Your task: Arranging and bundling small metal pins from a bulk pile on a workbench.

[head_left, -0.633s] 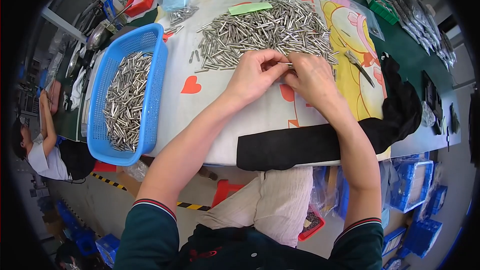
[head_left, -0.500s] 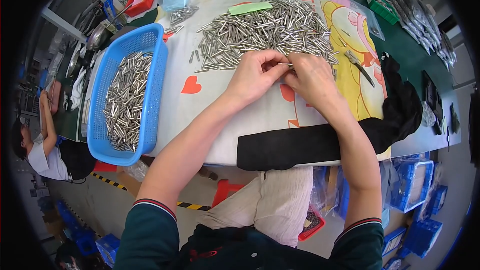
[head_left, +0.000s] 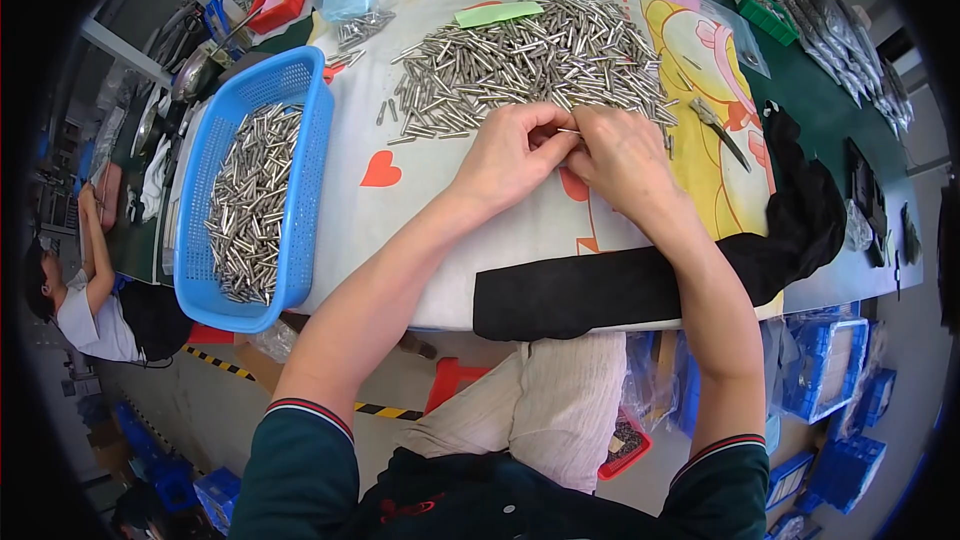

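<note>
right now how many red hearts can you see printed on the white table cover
1. The red heart lies on the cover between the blue basket and the left hand; others may be hidden under the hands or the metal pins.

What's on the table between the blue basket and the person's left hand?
In the head view, only a red heart printed on the white cloth lies between the blue basket and the left hand.

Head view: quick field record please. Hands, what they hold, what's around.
left hand: pinches one end of a thin metal pin
right hand: meets the left at the pin's other end
pin pile: loose heap of metal pins on the table beyond the hands
blue basket: to the left, part full of the same pins
black cloth: along the near table edge, under the right forearm
green card: lies on the pile's far side
</note>
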Demonstrator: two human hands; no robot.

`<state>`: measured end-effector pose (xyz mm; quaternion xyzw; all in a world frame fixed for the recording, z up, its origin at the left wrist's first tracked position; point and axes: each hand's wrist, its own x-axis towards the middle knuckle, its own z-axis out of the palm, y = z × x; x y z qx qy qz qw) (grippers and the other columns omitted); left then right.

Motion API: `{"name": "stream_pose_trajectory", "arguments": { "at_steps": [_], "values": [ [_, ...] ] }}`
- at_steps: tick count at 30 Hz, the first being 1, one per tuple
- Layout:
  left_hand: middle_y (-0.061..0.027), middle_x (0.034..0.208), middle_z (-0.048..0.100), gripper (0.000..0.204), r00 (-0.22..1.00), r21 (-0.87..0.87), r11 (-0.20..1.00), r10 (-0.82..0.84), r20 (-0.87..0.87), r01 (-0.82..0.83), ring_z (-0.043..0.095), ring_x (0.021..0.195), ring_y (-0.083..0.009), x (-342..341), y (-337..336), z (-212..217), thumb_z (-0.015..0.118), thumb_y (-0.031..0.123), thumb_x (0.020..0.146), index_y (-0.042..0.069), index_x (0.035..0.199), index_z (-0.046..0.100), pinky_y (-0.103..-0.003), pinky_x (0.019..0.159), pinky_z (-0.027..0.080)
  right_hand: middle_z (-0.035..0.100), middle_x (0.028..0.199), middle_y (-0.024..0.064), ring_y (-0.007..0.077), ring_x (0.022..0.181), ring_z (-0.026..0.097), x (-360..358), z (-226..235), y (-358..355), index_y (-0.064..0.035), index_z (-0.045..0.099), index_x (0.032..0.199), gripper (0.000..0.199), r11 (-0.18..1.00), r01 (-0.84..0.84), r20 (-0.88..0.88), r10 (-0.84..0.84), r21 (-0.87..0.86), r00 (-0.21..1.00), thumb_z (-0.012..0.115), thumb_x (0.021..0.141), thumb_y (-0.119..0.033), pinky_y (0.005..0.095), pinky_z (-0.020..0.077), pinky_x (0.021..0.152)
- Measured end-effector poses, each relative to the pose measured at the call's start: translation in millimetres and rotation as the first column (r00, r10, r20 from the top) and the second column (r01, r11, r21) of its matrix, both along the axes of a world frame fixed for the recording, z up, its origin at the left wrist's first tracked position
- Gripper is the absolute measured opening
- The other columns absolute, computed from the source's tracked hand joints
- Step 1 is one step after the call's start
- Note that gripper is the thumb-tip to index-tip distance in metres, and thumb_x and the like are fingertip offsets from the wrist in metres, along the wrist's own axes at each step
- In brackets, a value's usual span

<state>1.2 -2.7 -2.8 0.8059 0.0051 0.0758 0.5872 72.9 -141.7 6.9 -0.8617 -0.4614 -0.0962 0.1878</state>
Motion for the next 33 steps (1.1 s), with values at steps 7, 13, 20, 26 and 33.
{"name": "stream_pose_trajectory", "arguments": {
  "at_steps": [7, 13, 20, 26, 33],
  "values": [
    [-0.0051, 0.081, 0.067, 0.016, 1.000, 0.110, 0.994, 0.014, -0.015, -0.013, 0.062, 0.072, -0.0081, -1.4, -1.9, 4.5, 0.060, 0.009, 0.088, -0.002, 0.098, 0.064, -0.024, 0.067, 0.049, 0.064, 0.071, 0.0166, 0.0333, 0.069, 0.064, -0.5, -0.8, -0.7, -0.0007, 0.061, 0.072, 0.010, 1.000, -0.007, -0.001, 0.007, 0.003, 1.000, 0.064, 0.065, -0.008, 0.0427, 0.0500, 0.062],
    [-0.0055, 0.080, 0.067, 0.016, 1.000, 0.043, 0.999, 0.009, -0.015, -0.008, 0.061, 0.070, -0.0077, -0.1, -0.5, -0.5, 0.061, 0.010, 0.087, -0.002, 0.097, 0.065, -0.024, 0.065, 0.049, 0.064, 0.071, 0.0164, 0.0332, 0.069, 0.064, -0.8, -0.7, -0.5, -0.0009, 0.061, 0.073, 0.011, 1.000, -0.009, 0.004, 0.009, -0.005, 1.000, 0.064, 0.065, -0.008, 0.0423, 0.0500, 0.062],
    [-0.0054, 0.080, 0.068, 0.015, 0.997, 0.083, 0.994, 0.063, 0.034, -0.066, 0.062, 0.072, -0.0089, 1.1, -0.6, -2.3, 0.062, 0.009, 0.086, -0.002, 0.096, 0.066, -0.023, 0.067, 0.050, 0.063, 0.072, 0.0170, 0.0332, 0.070, 0.064, 0.9, -3.6, -0.6, -0.0004, 0.060, 0.073, 0.010, 1.000, -0.013, 0.032, 0.013, 0.021, 0.999, 0.063, 0.066, -0.008, 0.0425, 0.0499, 0.063],
    [-0.0058, 0.081, 0.068, 0.014, 0.985, 0.076, 0.988, 0.125, 0.120, -0.134, 0.063, 0.071, -0.0092, 1.8, 1.7, -1.8, 0.062, 0.006, 0.084, -0.002, 0.095, 0.066, -0.024, 0.067, 0.050, 0.063, 0.074, 0.0167, 0.0331, 0.071, 0.063, 1.2, -1.1, 0.4, -0.0001, 0.059, 0.073, 0.010, 0.999, 0.016, 0.028, -0.016, 0.030, 0.999, 0.059, 0.069, -0.009, 0.0430, 0.0497, 0.063],
    [-0.0074, 0.084, 0.069, 0.015, 0.986, 0.110, 0.986, 0.107, 0.128, -0.122, 0.064, 0.072, -0.0111, 2.0, 2.5, -3.4, 0.063, 0.006, 0.083, -0.002, 0.095, 0.067, -0.025, 0.068, 0.051, 0.063, 0.074, 0.0157, 0.0328, 0.071, 0.063, -0.4, 1.7, 1.8, -0.0007, 0.059, 0.075, 0.011, 0.998, 0.022, 0.033, -0.024, 0.060, 0.999, 0.059, 0.070, -0.010, 0.0427, 0.0497, 0.063]
  ]
}}
